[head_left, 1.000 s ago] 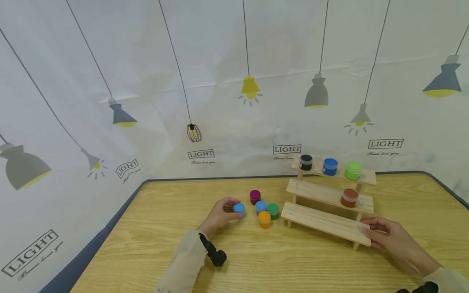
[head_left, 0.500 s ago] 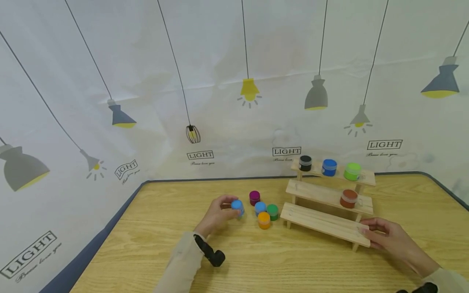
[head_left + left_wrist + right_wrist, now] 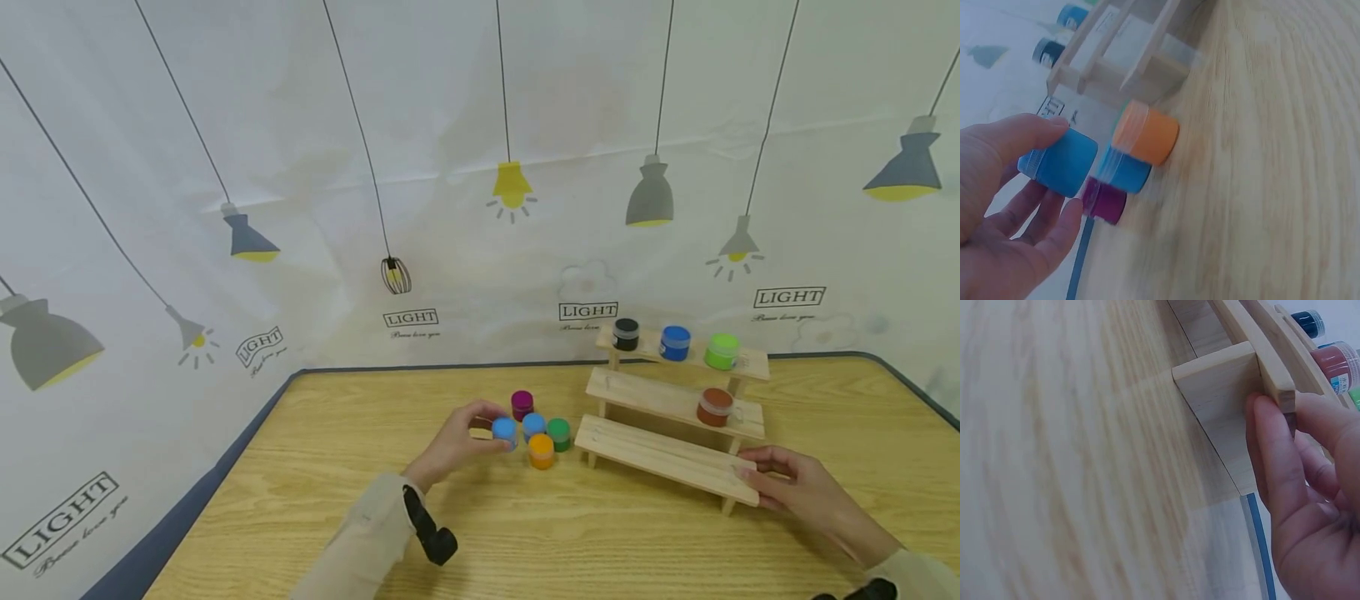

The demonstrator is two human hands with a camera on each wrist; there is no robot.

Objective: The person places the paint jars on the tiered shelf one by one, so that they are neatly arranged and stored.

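Note:
My left hand (image 3: 491, 429) pinches a small light blue paint jar (image 3: 505, 432) between thumb and fingers, just left of a cluster of jars on the wooden table (image 3: 330, 500). In the left wrist view that hand (image 3: 1054, 178) holds the jar (image 3: 1063, 159) tilted, close to the other jars. The cluster holds a purple jar (image 3: 522, 404), a blue jar (image 3: 534, 424), a green jar (image 3: 558, 433) and an orange jar (image 3: 541, 450). My right hand (image 3: 761, 479) grips the right end of the lowest step of a three-step wooden rack (image 3: 660, 454); the right wrist view shows its fingers (image 3: 1279, 444) curled round the board's end.
On the rack's top step stand a black jar (image 3: 626, 333), a blue jar (image 3: 675, 342) and a lime green jar (image 3: 722, 351). A red-brown jar (image 3: 715, 406) sits on the middle step. A printed backdrop rises behind the table's far edge.
My left hand has carried the light blue jar a little to the right, up against the cluster. The right hand has stayed on the rack's end.

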